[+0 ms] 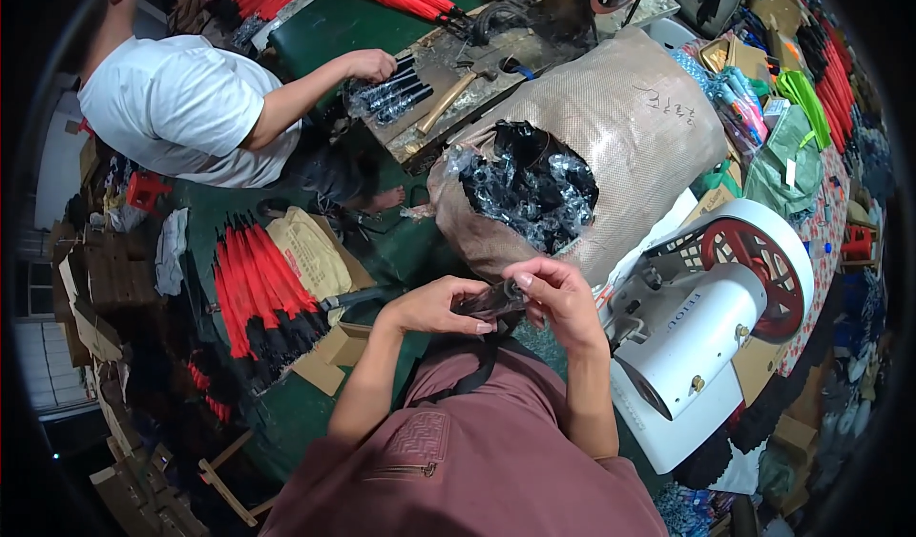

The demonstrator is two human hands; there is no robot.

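Nine o'clock: bundle of red folded umbrellas point(256, 294) lying on the green floor, black handle ends toward six, a flattened cardboard sheet point(307, 251) just beside it.

Ten to eleven o'clock: a co-worker in a white shirt point(172, 103), seated, one hand point(370, 63) resting on a clear-wrapped pack of black pieces point(391, 93) at a worn workbench point(448, 88); a wooden-handled hammer point(456, 90) lies near it.

Centre: left hand point(434, 310) curled under a small dark plastic-wrapped piece point(494, 300), fingers closed on its near end. Right hand point(563, 298) pinches the far end from above, thumb and forefinger clamped. Both hands grasp the same piece, held just over the lap, directly at six o'clock from the sack mouth. What the piece is exactly: too dark and small to tell.

Twelve to one o'clock: big woven tan sack point(620, 126), mouth open toward the wearer, full of glossy black wrapped pieces point(530, 189).

Three to four o'clock: white machine with a red handwheel point(754, 270), near the right elbow, apart from the hands.

Judgement on handling: the wrap looks slippery, so a firm left-hand hold with the right doing the fine pulling seems best. Keeping the piece low and close to the body should steady it, and elbows tucked keeps the right arm off the handwheel.
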